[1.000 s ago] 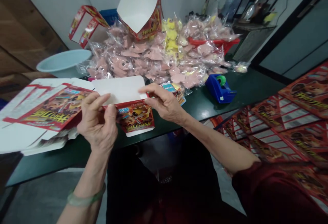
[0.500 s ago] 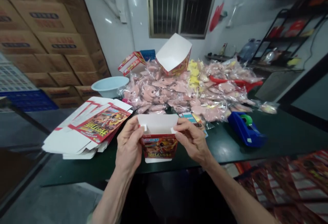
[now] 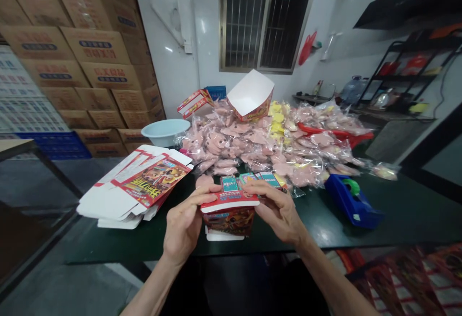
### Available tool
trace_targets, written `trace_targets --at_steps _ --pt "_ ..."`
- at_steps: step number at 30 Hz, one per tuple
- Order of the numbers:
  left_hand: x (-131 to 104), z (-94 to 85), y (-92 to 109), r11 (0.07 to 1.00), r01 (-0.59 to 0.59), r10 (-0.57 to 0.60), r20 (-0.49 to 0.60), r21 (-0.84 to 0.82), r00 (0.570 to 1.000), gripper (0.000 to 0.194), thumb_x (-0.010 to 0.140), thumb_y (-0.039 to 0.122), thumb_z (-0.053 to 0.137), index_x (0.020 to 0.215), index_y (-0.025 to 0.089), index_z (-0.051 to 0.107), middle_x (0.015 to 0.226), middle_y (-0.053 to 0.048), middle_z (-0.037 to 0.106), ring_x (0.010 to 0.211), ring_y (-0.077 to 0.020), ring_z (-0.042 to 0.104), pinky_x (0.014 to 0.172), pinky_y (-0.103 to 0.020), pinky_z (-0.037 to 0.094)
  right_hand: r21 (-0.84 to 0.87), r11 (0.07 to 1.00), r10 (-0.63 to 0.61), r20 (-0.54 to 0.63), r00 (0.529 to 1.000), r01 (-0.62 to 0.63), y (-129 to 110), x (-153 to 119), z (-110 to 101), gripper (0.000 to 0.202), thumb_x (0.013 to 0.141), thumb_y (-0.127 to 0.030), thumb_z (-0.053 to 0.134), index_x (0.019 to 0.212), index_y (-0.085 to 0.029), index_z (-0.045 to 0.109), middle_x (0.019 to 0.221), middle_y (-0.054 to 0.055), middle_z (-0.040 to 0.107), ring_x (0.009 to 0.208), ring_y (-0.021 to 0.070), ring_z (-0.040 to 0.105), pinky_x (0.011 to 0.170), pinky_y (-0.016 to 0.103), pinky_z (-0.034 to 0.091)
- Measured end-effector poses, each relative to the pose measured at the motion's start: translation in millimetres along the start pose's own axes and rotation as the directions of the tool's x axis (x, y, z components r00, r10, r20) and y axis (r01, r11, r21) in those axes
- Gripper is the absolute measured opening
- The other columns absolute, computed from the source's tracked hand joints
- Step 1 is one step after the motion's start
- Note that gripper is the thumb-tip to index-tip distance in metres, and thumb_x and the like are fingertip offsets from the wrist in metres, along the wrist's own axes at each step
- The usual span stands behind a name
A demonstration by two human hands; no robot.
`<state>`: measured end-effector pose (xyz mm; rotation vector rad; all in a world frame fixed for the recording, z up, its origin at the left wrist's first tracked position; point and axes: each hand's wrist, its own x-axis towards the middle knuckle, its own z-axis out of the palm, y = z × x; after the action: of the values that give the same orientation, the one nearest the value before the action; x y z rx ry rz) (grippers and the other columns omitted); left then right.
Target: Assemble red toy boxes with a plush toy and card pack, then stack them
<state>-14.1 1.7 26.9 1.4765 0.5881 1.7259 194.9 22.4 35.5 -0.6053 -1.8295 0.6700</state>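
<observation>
A red printed cardboard box (image 3: 228, 220) is between my hands near the table's front edge. Its top flap is folded over toward me, and a white flap shows at the bottom. My left hand (image 3: 186, 222) grips the left side, fingers lying along the top. From the right, my right hand (image 3: 279, 210) holds the box with its fingers over the top corner. Small printed cards (image 3: 231, 184) lie just behind the box. To the left rests a stack of flattened boxes (image 3: 140, 181), white and red.
Behind the box is a heap of pink bagged pieces (image 3: 245, 142), with yellow ones (image 3: 277, 118) among them. An open box (image 3: 250, 94) sits on the heap. A light-blue basin (image 3: 165, 130) stands left, a blue tape dispenser (image 3: 352, 201) right. Cartons (image 3: 104, 51) are stacked at left.
The box's raised white top flap has been folded down toward me, so its red outer face now shows. Both hands have moved onto the top. The camera view has shifted slightly.
</observation>
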Motion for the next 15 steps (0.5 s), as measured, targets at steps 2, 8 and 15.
trace_targets --at_steps 2,8,15 --pt "0.2 -4.2 4.8 0.992 -0.018 0.014 0.03 0.124 0.999 0.028 0.084 0.036 0.052 0.087 0.017 0.072 0.103 -0.014 0.068 0.1 -0.0281 0.062 0.082 -0.041 0.051 0.028 0.999 0.026 0.016 1.0 -0.026 -2.6 -0.9 0.7 0.021 0.084 -0.027 0.057 0.103 -0.021 0.063 0.107 0.009 0.065 0.109 0.0209 0.057 0.076 0.03 0.055" --pt "14.4 -9.9 28.0 0.823 -0.122 -0.001 0.217 0.554 0.976 0.017 0.082 0.023 0.057 0.095 0.019 0.067 0.097 -0.009 0.069 0.092 -0.0212 0.064 0.082 -0.031 0.051 -0.13 0.99 0.057 -0.035 0.998 -0.061 -15.8 6.6 4.6 0.015 0.083 -0.028 0.059 0.093 -0.019 0.064 0.088 0.005 0.069 0.079 0.0156 0.065 0.063 0.024 0.055" --pt "30.4 -11.4 42.1 0.792 -0.207 -0.029 0.374 0.574 0.927 0.018 0.084 0.021 0.054 0.088 0.019 0.071 0.086 -0.008 0.071 0.079 -0.0199 0.066 0.074 -0.032 0.053 -0.274 0.962 0.011 0.03 0.999 -0.003 -29.6 10.3 2.5 0.012 0.086 -0.023 0.054 0.092 -0.019 0.063 0.079 0.001 0.066 0.067 0.0118 0.061 0.058 0.022 0.049"
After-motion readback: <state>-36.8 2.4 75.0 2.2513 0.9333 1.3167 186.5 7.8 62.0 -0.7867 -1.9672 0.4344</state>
